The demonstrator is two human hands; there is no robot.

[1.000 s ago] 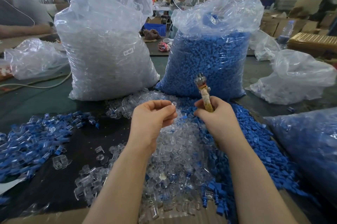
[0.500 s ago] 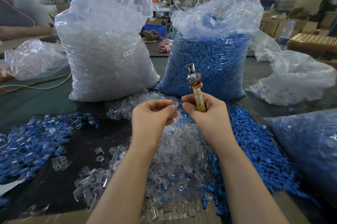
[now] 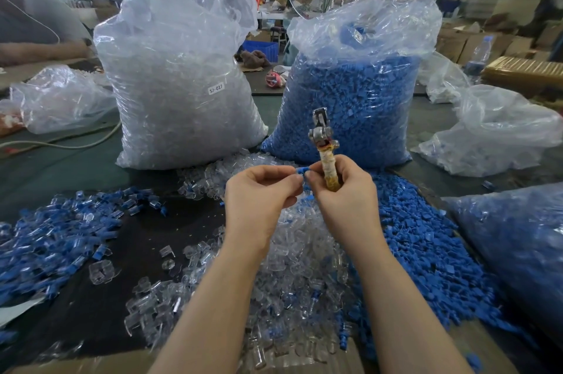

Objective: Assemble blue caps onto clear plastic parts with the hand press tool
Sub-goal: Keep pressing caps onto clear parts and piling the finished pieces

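Pinching a small blue plastic cap between their fingertips, the left hand met the right hand, whose grip clenched the upright metal hand press tool.

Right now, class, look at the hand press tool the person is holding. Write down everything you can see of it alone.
The hand press tool is a slim, stick-like tool held nearly upright, tilted slightly left at the top. Its upper part is a grey metal head with a jointed, clamp-like tip; below it runs a handle wrapped in worn yellowish tape. The right hand grips the handle, hiding its lower end. The left hand does not touch it. It stands in front of the clear plastic bag of blue caps.
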